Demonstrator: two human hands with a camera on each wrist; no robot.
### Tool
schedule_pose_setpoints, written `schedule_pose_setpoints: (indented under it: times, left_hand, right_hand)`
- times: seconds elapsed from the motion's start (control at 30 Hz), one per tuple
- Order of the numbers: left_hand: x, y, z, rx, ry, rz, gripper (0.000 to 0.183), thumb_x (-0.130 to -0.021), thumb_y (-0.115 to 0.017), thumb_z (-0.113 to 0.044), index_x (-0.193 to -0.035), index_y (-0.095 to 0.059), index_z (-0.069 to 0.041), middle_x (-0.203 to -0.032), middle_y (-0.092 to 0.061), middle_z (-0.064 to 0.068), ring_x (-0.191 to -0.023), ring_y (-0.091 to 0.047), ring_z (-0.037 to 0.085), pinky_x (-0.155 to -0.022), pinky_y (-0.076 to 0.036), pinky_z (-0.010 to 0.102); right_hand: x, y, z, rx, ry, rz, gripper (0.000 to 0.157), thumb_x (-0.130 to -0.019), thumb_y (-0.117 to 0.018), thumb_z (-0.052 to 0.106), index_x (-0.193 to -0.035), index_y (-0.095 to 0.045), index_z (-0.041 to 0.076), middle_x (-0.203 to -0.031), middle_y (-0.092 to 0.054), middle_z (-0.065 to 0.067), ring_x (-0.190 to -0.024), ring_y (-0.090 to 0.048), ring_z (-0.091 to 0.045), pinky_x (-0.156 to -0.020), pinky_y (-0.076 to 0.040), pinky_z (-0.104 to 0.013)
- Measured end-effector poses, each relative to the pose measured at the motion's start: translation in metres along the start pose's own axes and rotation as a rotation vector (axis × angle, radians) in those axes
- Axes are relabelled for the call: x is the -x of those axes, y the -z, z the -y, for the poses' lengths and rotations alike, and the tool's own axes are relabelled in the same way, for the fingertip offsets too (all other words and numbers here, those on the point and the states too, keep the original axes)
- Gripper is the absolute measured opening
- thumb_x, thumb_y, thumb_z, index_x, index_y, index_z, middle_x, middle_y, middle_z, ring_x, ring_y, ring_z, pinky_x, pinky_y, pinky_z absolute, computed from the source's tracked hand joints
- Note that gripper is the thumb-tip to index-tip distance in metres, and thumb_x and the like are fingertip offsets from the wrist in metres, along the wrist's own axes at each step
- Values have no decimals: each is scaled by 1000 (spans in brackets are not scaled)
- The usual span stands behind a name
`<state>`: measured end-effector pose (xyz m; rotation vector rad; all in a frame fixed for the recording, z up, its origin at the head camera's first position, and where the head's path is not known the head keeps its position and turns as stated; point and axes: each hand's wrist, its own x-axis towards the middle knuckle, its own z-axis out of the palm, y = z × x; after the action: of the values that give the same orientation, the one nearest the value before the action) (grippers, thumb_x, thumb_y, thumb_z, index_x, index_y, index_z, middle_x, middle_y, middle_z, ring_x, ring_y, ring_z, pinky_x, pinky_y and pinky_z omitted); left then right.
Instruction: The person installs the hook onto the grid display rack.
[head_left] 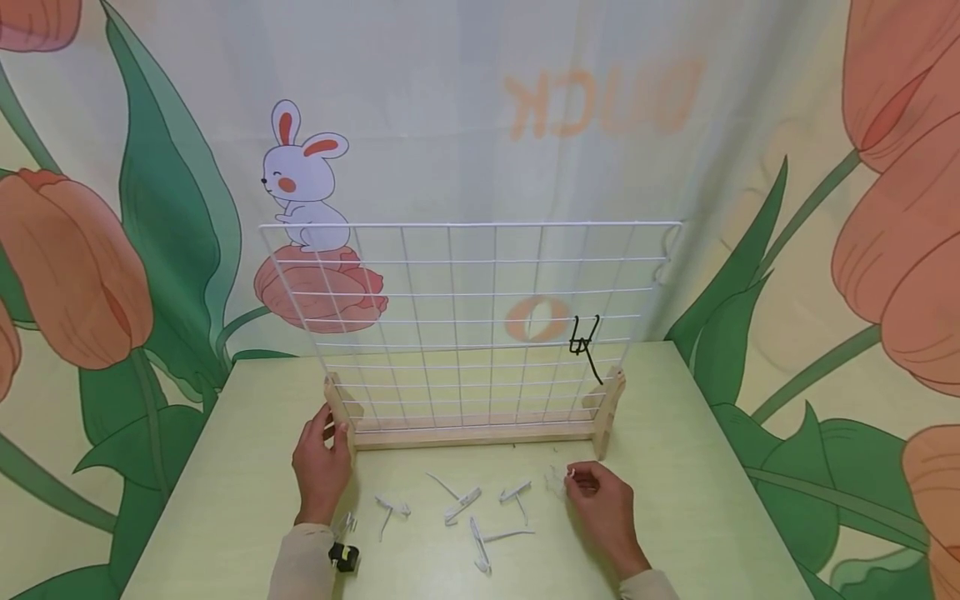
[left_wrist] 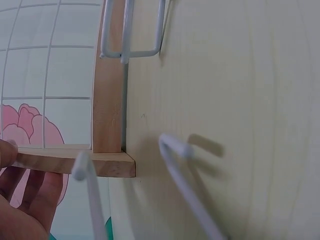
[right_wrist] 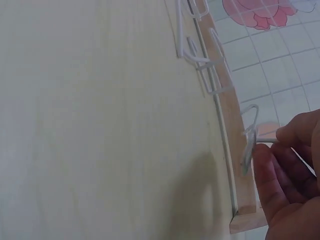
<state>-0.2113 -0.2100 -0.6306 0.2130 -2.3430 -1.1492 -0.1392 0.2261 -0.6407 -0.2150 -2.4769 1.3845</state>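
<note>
A white wire grid rack (head_left: 465, 224) stands on a wooden base (head_left: 472, 437). My left hand (head_left: 321, 467) grips the rack's left wooden foot (left_wrist: 75, 163), thumb on one side and fingers on the other. In front of the base's right end, my right hand (head_left: 603, 504) pinches a white wire hook (right_wrist: 250, 145) by its straight prong, off the grid. A black hook (head_left: 582, 343) hangs on the grid at the right. White hooks lie on the table between my hands, among them one at the left (head_left: 393, 505) and one nearest me (head_left: 480, 546).
The pale table (head_left: 697, 500) runs back to a curtain (head_left: 420, 100) printed with tulips and a rabbit. Another hook (head_left: 348, 525) lies beside my left wrist, partly hidden. A small black device (head_left: 344, 557) sits at that wrist.
</note>
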Motion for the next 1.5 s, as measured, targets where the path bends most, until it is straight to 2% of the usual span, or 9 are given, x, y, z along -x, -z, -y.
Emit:
schedule_pose_setpoints:
  times: [0.13,0.27,0.47,0.6,0.97,1.3,1.5]
  left_hand:
    - [-1,1,-2,-2,-5,2,44,-104,-66,-10,-148,-58,-6,-130,-67,23,-112,-73,45,-85,-63,58]
    - [-2,1,-6,1,-5,-2,43,-104,-66,-10,-147,-59,-5,-130,-67,24,-111,-74,46,-85,-63,58]
    - [-1,2,-8,9,3,-5,44,-104,-66,-10,-147,-58,-5,-130,-67,24,-112,-73,45,-85,-63,58]
    - [0,2,-7,13,8,-6,45,-104,-66,-10,-148,-58,-5,-131,-67,23,-112,-73,45,-86,-63,58]
    - [1,3,-6,23,1,-13,45,-104,-67,-9,-147,-58,-5,-131,-67,24,-111,-73,46,-85,-63,59]
    - [1,2,-4,15,5,-3,45,-104,-66,-10,-148,-58,-5,-132,-67,23,-112,-73,46,-85,-63,58]
    - [1,2,-5,14,-17,-17,44,-104,-66,-8,-147,-59,-4,-129,-68,25,-110,-74,46,-84,-63,58]
  right_hand:
    - [0,2,8,-13,78,-60,14,-86,-84,2,-94,-80,11,-88,-80,0,-76,-73,-4,-68,-58,-13]
    - [-2,5,20,-75,156,-89,14,-85,-86,1,-91,-81,13,-86,-81,0,-76,-74,-5,-68,-58,-13]
    - [-4,8,39,-192,175,-81,16,-85,-87,2,-90,-80,16,-86,-81,-1,-74,-75,-3,-68,-60,-15]
    - [-5,10,55,-241,208,-86,15,-85,-87,3,-92,-80,15,-91,-82,-3,-75,-76,-1,-70,-61,-16]
    - [-11,20,100,-306,395,-127,14,-86,-85,-2,-96,-81,8,-95,-81,-12,-83,-75,-2,-77,-61,-16]
    - [-18,23,145,-382,612,-166,27,-81,-82,-15,-104,-79,-1,-98,-78,-21,-87,-77,-19,-82,-62,-18]
    - [-29,23,174,-401,738,-217,26,-81,-83,-14,-103,-79,-1,-97,-79,-18,-85,-78,-26,-84,-62,-20]
